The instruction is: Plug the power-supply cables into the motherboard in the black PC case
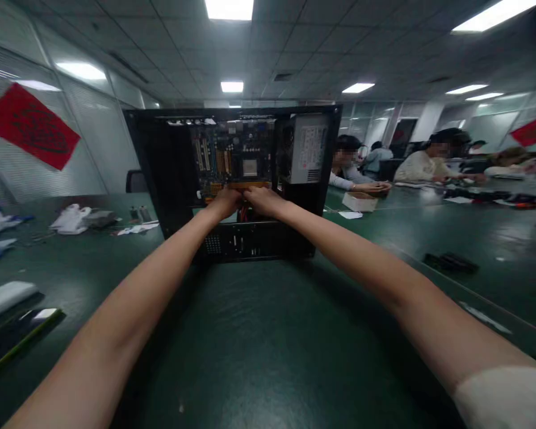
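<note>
An open black computer case (277,241) stands in front of me, its inside facing me. My left hand (224,203) and my right hand (264,200) reach into it and come close together at the lower edge of the motherboard (235,140). The fingers of both are curled, but whatever they pinch is hidden behind them. Long orange slots (259,185) run just above my hands. Below and between them hang red and dark cables (245,213). A grey metal power supply (310,146) sits at the case's upper right, beside the board with its pale square processor socket (250,167).
The case stands on a dark green table (250,333). White plastic bags (71,218) and small parts lie on the left, with a green-edged box (20,333) nearer. A white carton (360,201) is on the right, near a seated person (352,170); dark parts (451,262) lie further right.
</note>
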Tool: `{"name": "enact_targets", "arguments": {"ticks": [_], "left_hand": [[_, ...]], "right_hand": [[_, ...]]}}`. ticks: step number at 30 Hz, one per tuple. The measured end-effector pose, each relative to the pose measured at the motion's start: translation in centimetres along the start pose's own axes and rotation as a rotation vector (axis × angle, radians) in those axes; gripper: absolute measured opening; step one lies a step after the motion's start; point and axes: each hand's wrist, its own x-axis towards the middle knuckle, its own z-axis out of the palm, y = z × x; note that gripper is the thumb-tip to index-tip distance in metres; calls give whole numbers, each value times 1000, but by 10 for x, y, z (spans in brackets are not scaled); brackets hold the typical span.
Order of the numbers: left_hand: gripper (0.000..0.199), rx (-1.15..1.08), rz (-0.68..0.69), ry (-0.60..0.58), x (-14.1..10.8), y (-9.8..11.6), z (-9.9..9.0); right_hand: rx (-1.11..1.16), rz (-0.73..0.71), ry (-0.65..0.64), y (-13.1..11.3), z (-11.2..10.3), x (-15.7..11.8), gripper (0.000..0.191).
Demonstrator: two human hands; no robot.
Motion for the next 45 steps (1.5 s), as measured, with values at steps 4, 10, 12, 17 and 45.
{"name": "enact_targets", "arguments": {"ticks": [4,10,12,17,45], "left_hand": [[26,-13,-10,-6,2,-4,3],[25,-74,-5,16,5,-12,10],[26,-103,-11,15,6,-12,11],[27,-123,-58,7,8,-8,11],[31,-108,-57,-1,8,-2,8]], "right_hand": [[15,30,-5,-2,-2,-3,37],[0,89,-9,-2,-4,1,36],[-11,106,-22,-2,-5,1,36],[13,138,-26,-4,-8,0,36],[126,278,-29,-1,-7,-9,43]]}}
